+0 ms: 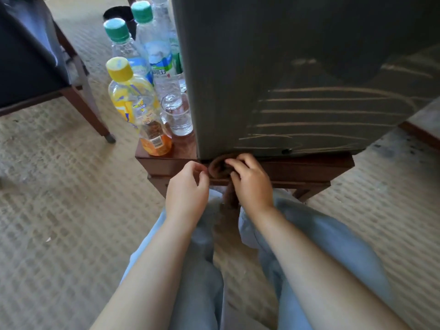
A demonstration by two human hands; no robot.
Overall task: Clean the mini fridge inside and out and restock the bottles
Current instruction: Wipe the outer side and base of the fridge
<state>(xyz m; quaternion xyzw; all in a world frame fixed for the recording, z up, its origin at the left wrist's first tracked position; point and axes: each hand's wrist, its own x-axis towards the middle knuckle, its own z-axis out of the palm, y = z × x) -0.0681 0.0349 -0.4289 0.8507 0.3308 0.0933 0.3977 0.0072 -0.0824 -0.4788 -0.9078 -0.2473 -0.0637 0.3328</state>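
Note:
The grey mini fridge [297,75] stands shut on a low wooden table [309,167], with wet wipe streaks across its door. My right hand [250,182] grips a brown cloth [217,166] bunched at the fridge's bottom front edge. My left hand [187,189] hovers just left of the cloth with fingers curled, pinching its edge or just touching it. Left of the fridge stand two green-capped water bottles [123,44], a yellow-capped bottle [131,98], a small orange bottle [156,139] and a clear glass [178,115].
A dark chair [35,63] with wooden legs stands at the left on the carpet. A black bin [119,14] sits behind the bottles. My knees in light blue trousers [202,258] are right in front of the table. Another wooden edge [419,134] shows at the right.

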